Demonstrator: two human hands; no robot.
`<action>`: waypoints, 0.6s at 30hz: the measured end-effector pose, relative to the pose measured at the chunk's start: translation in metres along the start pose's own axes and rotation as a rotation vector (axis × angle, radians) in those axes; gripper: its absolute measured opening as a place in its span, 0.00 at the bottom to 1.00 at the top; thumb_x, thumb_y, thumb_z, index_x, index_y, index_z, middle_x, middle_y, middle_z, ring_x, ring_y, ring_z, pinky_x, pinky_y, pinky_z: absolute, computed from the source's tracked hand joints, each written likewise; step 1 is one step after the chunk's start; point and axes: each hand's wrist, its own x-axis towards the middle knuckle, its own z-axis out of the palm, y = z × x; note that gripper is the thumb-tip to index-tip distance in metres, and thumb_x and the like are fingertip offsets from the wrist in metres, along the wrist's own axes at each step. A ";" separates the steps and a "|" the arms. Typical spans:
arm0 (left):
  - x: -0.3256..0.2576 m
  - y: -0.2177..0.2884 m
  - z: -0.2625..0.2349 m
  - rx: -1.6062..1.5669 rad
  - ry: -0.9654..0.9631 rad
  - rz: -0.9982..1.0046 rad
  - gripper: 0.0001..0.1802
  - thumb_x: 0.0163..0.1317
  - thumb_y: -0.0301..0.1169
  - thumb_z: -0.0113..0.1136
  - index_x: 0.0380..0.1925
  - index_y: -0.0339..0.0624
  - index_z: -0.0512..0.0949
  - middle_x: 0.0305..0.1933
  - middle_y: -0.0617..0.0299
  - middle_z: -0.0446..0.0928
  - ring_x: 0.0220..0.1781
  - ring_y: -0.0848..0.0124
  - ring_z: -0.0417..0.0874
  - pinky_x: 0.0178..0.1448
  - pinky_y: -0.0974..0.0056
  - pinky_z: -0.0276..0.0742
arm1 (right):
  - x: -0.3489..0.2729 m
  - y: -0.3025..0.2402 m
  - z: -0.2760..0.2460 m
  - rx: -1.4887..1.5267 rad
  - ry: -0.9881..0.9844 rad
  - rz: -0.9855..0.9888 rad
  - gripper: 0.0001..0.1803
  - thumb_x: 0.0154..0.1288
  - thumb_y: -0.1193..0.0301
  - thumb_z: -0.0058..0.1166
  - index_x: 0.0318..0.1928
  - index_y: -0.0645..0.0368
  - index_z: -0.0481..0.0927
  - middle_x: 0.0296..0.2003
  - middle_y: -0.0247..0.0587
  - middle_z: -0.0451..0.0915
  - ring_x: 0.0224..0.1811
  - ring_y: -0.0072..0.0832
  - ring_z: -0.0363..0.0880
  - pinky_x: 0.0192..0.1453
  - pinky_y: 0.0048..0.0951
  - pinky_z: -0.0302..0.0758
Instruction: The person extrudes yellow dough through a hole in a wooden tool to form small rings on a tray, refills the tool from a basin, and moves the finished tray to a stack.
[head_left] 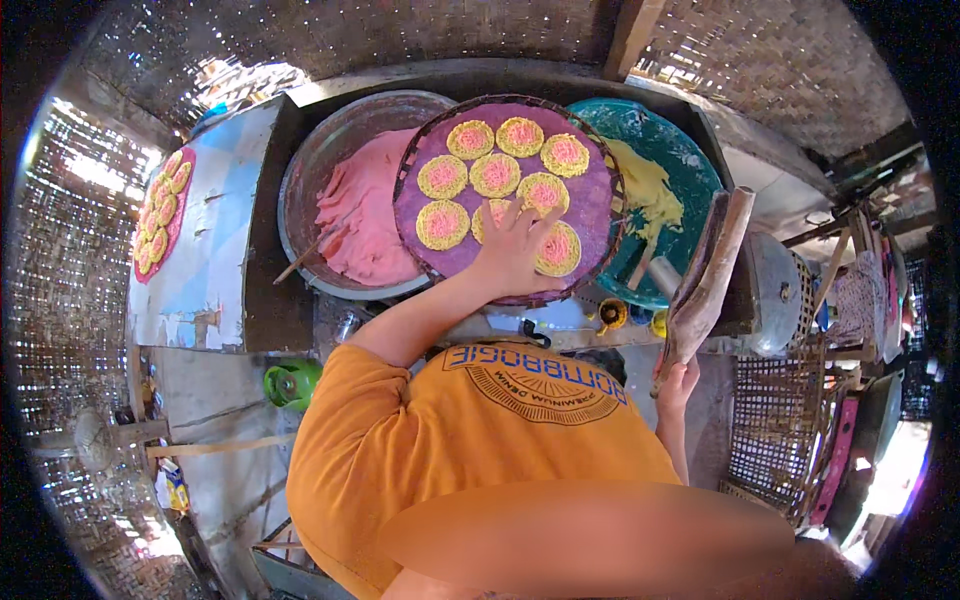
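My left hand [510, 258] reaches over a round tray [408, 165] lined with purple sheet. Its fingers are spread and touch the lower middle cakes, partly covering one. Several flat yellow cakes [441, 176] of fine dough strands, each with a pink strand centre, lie on the tray. At the right, my right hand [677, 386] is closed around the lower end of a long two-armed wooden press [700, 300], held up at a slant. A short pale cylinder [663, 272] shows beside the press; whether it is joined to it, I cannot tell.
The tray overlaps a grey basin [300, 190] of pink dough [360, 210] with a stick, and a green basin [700, 165] of yellow dough [650, 190]. More cakes [163, 215] lie on a pink round at far left. A green gas cylinder [292, 383] stands below.
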 end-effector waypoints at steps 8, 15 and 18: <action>-0.013 0.007 0.016 0.022 0.105 -0.063 0.56 0.37 0.61 0.61 0.65 0.52 0.47 0.55 0.51 0.63 0.63 0.46 0.55 0.58 0.26 0.35 | -0.056 0.018 -0.007 0.065 0.028 0.032 0.38 0.49 0.38 0.52 0.41 0.64 0.71 0.20 0.28 0.68 0.17 0.14 0.62 0.18 0.18 0.58; -0.013 0.012 0.019 0.006 0.118 -0.138 0.55 0.38 0.56 0.64 0.64 0.52 0.47 0.54 0.53 0.64 0.64 0.47 0.55 0.60 0.28 0.33 | -0.091 0.032 -0.011 0.033 0.000 0.153 0.22 0.53 0.58 0.50 0.40 0.65 0.72 0.20 0.29 0.68 0.19 0.15 0.63 0.20 0.19 0.59; -0.015 0.013 0.014 -0.051 0.203 -0.120 0.55 0.37 0.54 0.66 0.63 0.47 0.49 0.54 0.52 0.65 0.63 0.48 0.57 0.60 0.28 0.33 | -0.101 0.060 -0.020 -0.085 -0.055 0.078 0.22 0.52 0.59 0.50 0.38 0.66 0.73 0.21 0.29 0.70 0.22 0.18 0.65 0.23 0.22 0.62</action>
